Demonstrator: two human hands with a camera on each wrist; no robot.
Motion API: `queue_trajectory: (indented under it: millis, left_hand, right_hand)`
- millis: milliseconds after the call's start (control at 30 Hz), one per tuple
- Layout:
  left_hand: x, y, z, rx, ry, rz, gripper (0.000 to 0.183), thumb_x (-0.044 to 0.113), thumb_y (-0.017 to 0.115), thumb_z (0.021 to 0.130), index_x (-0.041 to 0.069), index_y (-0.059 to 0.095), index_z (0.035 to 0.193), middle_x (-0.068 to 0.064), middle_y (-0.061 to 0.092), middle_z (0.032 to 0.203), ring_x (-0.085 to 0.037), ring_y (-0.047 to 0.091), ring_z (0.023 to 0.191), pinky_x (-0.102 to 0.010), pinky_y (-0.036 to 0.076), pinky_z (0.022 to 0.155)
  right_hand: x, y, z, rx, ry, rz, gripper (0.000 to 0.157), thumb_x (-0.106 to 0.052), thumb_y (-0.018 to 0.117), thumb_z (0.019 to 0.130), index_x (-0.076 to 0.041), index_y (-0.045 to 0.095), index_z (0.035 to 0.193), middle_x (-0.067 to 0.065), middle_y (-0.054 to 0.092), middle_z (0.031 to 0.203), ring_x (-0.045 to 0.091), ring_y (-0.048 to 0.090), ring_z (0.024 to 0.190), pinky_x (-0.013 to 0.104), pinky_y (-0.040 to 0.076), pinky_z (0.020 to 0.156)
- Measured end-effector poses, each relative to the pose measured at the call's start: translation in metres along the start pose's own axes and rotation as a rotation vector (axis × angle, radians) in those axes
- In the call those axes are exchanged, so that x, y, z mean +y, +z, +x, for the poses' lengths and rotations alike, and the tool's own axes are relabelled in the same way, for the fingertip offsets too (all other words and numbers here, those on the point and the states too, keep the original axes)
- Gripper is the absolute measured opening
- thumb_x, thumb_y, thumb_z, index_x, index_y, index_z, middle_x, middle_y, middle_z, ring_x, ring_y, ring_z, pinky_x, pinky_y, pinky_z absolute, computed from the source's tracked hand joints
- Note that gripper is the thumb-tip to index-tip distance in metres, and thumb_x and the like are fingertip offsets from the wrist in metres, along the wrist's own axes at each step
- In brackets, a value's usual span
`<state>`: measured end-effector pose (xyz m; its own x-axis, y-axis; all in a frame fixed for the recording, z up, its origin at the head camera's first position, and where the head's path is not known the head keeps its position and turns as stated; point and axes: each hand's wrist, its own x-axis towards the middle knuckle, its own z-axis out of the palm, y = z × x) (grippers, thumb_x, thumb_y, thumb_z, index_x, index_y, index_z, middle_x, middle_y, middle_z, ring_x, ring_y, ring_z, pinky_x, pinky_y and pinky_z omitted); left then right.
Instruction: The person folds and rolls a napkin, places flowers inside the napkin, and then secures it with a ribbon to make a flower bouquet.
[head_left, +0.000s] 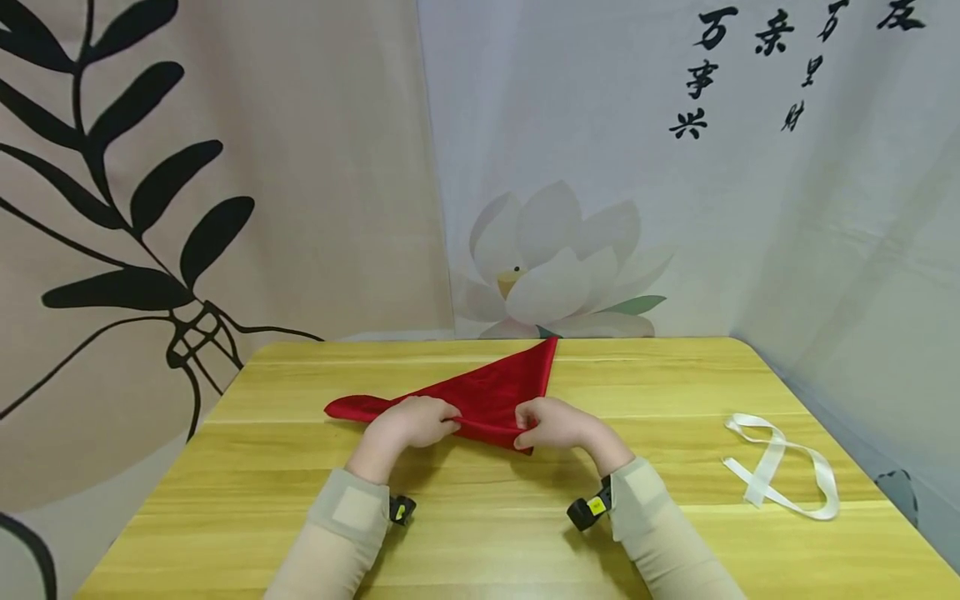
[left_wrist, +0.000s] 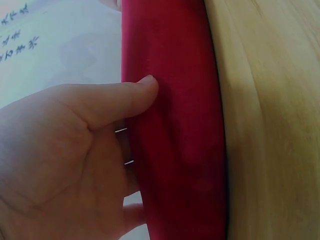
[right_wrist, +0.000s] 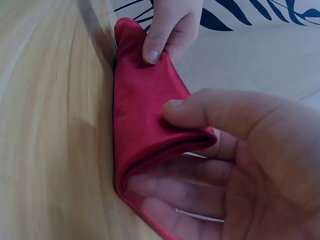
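Note:
A shiny red cloth (head_left: 491, 387) lies on the wooden table, its near edge folded into a band and one corner pointing to the back. My left hand (head_left: 422, 421) pinches the folded edge near the middle, thumb on top and fingers behind, as the left wrist view shows on the red cloth (left_wrist: 180, 115). At the right end of the fold, my right hand (head_left: 558, 423) grips the cloth between thumb and fingers. In the right wrist view the folded layers of the cloth (right_wrist: 145, 110) show, with the fingers of the right hand (right_wrist: 250, 160) partly under them.
A white ribbon (head_left: 768, 467) lies loosely looped on the right part of the wooden table (head_left: 247, 492). Behind the table's far edge hangs a printed curtain (head_left: 345, 167) with leaves, a flower and writing. Each wrist wears a small black camera (head_left: 588, 510).

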<state>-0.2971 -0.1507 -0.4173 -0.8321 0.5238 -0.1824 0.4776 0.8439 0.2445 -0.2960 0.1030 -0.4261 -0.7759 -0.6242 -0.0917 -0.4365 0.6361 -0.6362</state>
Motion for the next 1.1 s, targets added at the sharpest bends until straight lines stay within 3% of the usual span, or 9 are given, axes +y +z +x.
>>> queue_trajectory:
  millis: [167,300,467,700,833,1000,1100]
  left_hand:
    - [-0.004,-0.001,0.001,0.025,0.001,-0.005,0.016,0.025,0.056,0.098,0.018,0.070,0.103,0.007,0.065,0.099,-0.018,0.061,0.103,-0.039,0.044,0.094]
    - [-0.007,-0.003,0.006,0.039,0.029,-0.049,0.016,0.024,0.056,0.098,0.015,0.066,0.087,0.007,0.057,0.080,-0.015,0.057,0.085,-0.036,0.045,0.085]
    - [-0.012,0.000,0.013,0.023,0.049,-0.102,0.019,0.023,0.055,0.099,0.013,0.064,0.085,0.007,0.053,0.077,-0.014,0.053,0.081,-0.035,0.043,0.083]
    - [-0.016,-0.006,0.021,0.017,0.073,-0.177,0.027,0.022,0.056,0.098,0.010,0.057,0.074,0.004,0.042,0.065,-0.012,0.043,0.065,-0.031,0.039,0.069]
    - [-0.019,-0.008,0.026,0.007,0.060,-0.173,0.027,0.024,0.056,0.098,0.010,0.058,0.076,0.004,0.044,0.067,-0.013,0.044,0.068,-0.032,0.039,0.071]
    - [-0.020,-0.009,0.030,0.008,0.021,-0.150,0.021,0.028,0.057,0.098,0.012,0.063,0.086,0.003,0.055,0.078,-0.017,0.053,0.081,-0.035,0.043,0.083]
    - [-0.021,-0.010,0.033,0.011,0.019,-0.143,0.022,0.028,0.058,0.097,0.011,0.062,0.083,0.004,0.053,0.074,-0.016,0.052,0.078,-0.034,0.043,0.081]
  right_hand:
    - [0.003,-0.001,0.003,0.004,0.018,0.019,0.023,-0.012,0.069,0.087,-0.011,0.050,0.074,-0.005,0.042,0.062,0.011,0.039,0.058,0.028,0.034,0.058]
    - [0.007,-0.001,0.004,0.027,0.025,0.048,0.021,-0.013,0.069,0.087,-0.010,0.051,0.076,-0.004,0.044,0.062,0.012,0.040,0.058,0.028,0.034,0.057]
    - [0.012,0.002,0.005,0.039,0.031,0.085,0.019,-0.014,0.067,0.087,-0.010,0.052,0.077,-0.004,0.045,0.063,0.011,0.041,0.058,0.028,0.036,0.058]
    - [0.016,0.002,0.005,0.072,0.064,0.185,0.015,-0.010,0.063,0.088,-0.006,0.051,0.080,0.001,0.054,0.068,0.019,0.058,0.058,0.030,0.047,0.058]
    - [0.019,0.002,0.005,0.087,0.067,0.243,0.016,-0.010,0.063,0.090,-0.004,0.050,0.082,0.004,0.057,0.072,0.026,0.064,0.063,0.036,0.053,0.059]
    - [0.026,0.005,0.007,0.125,0.071,0.297,0.017,-0.010,0.064,0.089,-0.004,0.049,0.084,0.008,0.059,0.073,0.028,0.065,0.063,0.040,0.055,0.058]
    - [0.029,0.006,0.008,0.141,0.086,0.325,0.017,-0.011,0.065,0.090,-0.003,0.050,0.087,0.010,0.059,0.072,0.027,0.065,0.061,0.038,0.055,0.056]
